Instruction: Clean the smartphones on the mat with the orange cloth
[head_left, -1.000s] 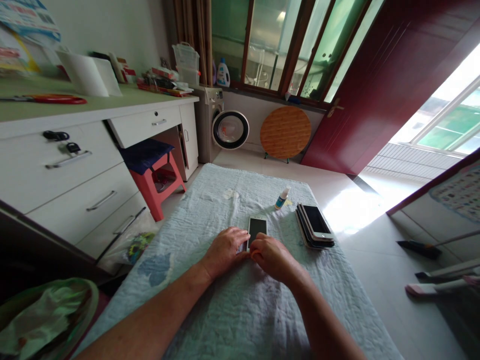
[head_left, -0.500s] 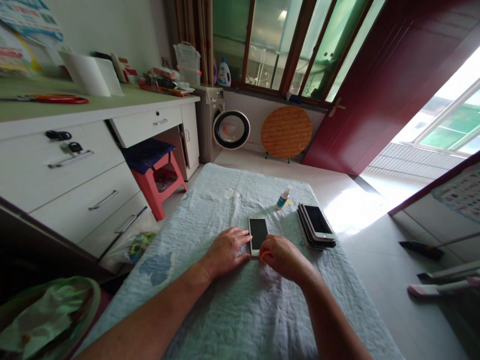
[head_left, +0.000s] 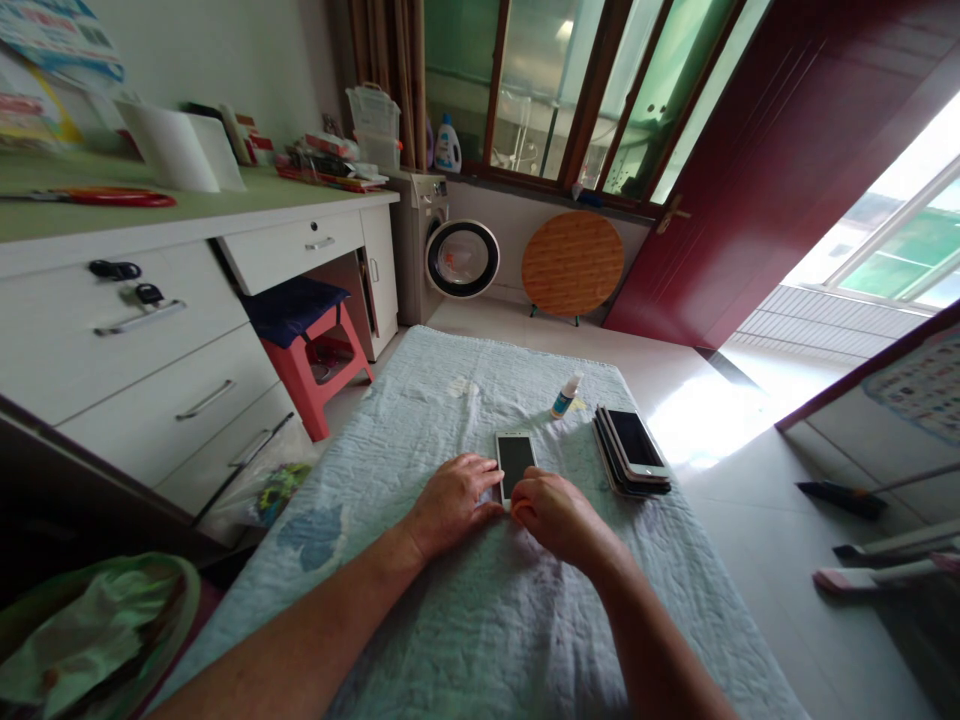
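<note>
A white phone with a dark screen [head_left: 515, 456] lies face up on the table's pale blue quilted cloth [head_left: 450, 620]. My left hand [head_left: 459, 497] rests beside it, fingertips on its left edge, fingers loosely spread and holding nothing. Over the phone's lower right part, my right hand [head_left: 551, 510] is closed with curled fingers; whatever is between them is too hidden to make out. A small spray bottle [head_left: 566, 396] stands beyond the phone. To the right sits a stack of phones [head_left: 632, 452], the top one white with a black screen.
At the left are a white desk [head_left: 135, 350] with drawers, a red stool [head_left: 319, 370] and a bin [head_left: 187, 600] near the cloth's edge. Behind stand a washing machine [head_left: 420, 240] with its door open and a round wooden board [head_left: 573, 263].
My right hand has shifted slightly left across the lower end of the phone. My left hand has stayed at the phone's left edge.
</note>
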